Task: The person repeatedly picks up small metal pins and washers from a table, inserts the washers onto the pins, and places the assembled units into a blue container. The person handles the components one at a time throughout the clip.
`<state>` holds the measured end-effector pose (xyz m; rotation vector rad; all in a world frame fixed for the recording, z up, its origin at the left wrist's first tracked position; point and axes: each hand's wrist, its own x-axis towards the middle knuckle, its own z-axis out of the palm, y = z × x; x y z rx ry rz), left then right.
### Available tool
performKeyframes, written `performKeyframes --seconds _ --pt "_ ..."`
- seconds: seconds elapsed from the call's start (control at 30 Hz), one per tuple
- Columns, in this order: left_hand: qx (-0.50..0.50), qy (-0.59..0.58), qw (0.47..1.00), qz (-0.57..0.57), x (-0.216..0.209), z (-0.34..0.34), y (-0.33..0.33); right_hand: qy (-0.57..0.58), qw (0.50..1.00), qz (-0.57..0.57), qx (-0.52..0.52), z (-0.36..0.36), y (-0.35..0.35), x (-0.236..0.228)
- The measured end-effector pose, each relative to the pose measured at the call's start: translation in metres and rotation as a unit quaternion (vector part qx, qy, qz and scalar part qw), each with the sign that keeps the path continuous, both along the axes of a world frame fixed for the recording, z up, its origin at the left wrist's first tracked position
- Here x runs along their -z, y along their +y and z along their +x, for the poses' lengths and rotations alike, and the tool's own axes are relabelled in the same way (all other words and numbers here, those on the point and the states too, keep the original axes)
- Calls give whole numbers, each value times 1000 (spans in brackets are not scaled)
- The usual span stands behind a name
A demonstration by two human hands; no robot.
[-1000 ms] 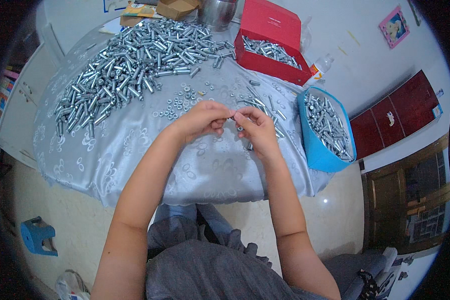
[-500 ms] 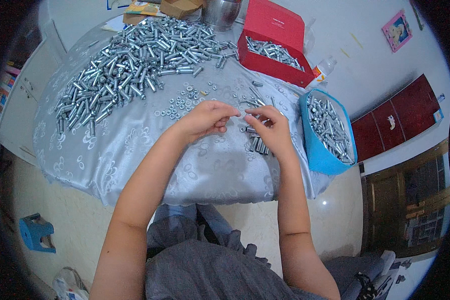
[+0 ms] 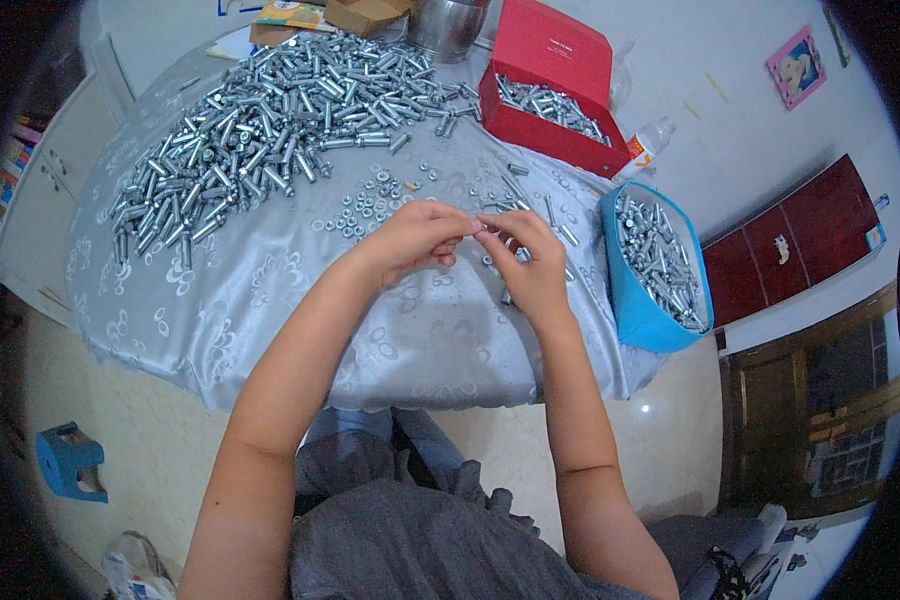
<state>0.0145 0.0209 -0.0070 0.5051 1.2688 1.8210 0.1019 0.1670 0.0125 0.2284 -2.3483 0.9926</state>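
Over the near middle of the table, my left hand (image 3: 422, 240) and my right hand (image 3: 530, 258) meet at their fingertips. Thumb and index finger of each are pinched together. Whatever lies between them is too small and covered to make out. Left of this pinch lie small metal nuts and washers (image 3: 367, 207), scattered on the cloth. Several loose bolts (image 3: 560, 222) lie beyond and beside my right hand, which partly hides them. A large heap of silvery anchor bolts with sleeves (image 3: 260, 135) spreads over the far left of the table.
A red box (image 3: 555, 150) with a raised lid holds bolts at the far right. Nearer stands a blue fabric bin (image 3: 635, 310) full of bolts. A plastic bottle (image 3: 650, 140), a metal pot (image 3: 444, 28) and cardboard (image 3: 365, 15) stand around the back. Patterned silvery cloth (image 3: 410, 350) covers the table.
My right hand has shifted left, closing the small gap between the two hands; their fingertips now touch. My left hand has stayed nearly in place.
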Motion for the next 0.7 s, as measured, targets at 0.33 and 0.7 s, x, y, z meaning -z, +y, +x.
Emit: performKeyframes --seconds 0.33,0.7 --pt "-6 7 1000 19 2 0 0 -38 996 -81 0 -1 1 6" --pt "50 -70 991 105 2 -2 -2 4 975 -223 -19 0 -10 19"
